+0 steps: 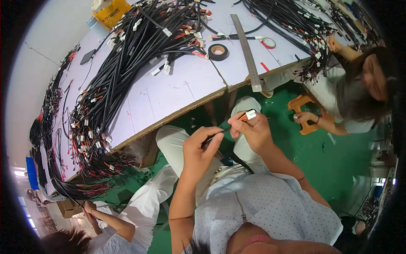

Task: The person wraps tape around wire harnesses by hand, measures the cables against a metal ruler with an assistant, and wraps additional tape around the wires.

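Above my lap I hold a black cable (242,163) that ends in orange wires and a white connector (251,114). My left hand (201,146) is closed round the black sheath, thumb against the fingers. Close to the connector end, my right hand (252,132) pinches the cable where the orange wires come out. The white connector sticks out past my right fingertips. Both hands are in front of the table's near edge, touching only the cable. The rest of the cable hangs down from my hands over my lap.
A big heap of black cables (127,63) covers the left of the white table (165,95). Black tape (218,52), a steel ruler (246,53) jutting over the edge and red-rimmed tape (268,42) lie near it. A person sits at right by an orange stool (302,103); another works lower left.
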### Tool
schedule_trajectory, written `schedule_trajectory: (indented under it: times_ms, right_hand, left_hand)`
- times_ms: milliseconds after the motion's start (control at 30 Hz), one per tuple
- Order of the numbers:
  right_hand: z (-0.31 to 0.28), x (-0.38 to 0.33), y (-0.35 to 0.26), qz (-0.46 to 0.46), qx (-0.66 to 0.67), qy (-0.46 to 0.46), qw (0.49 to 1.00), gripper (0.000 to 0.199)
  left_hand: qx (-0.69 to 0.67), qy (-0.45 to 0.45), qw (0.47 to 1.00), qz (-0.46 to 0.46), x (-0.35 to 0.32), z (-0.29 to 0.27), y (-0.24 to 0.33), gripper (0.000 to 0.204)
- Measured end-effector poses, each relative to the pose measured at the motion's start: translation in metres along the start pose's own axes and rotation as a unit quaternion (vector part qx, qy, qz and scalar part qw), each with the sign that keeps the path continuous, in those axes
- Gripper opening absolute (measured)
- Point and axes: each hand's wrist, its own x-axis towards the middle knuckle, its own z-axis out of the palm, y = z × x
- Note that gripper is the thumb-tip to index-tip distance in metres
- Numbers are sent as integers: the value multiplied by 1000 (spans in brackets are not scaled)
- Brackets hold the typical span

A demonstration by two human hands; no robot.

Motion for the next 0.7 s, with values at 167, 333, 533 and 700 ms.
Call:
schedule_trajectory:
  times_ms: [167,333,533,700]
  right_hand:
    - [-7,0,-1,27,53,-28,998,17]
    - [-8,-3,-2,60,33,-41,997,27]
    - [-14,-3,0,62,49,-34,996,31]
    - [-18,-1,-1,54,34,-37,997,29]
  left_hand:
    - [-10,9,1000,-14,3,6,-3,8]
    - [-88,14,992,-86,4,9,-9,10]
    - [-122,12,986,-113,7,15,-16,10]
    - [-145,12,983,-117,8,21,-19,12]
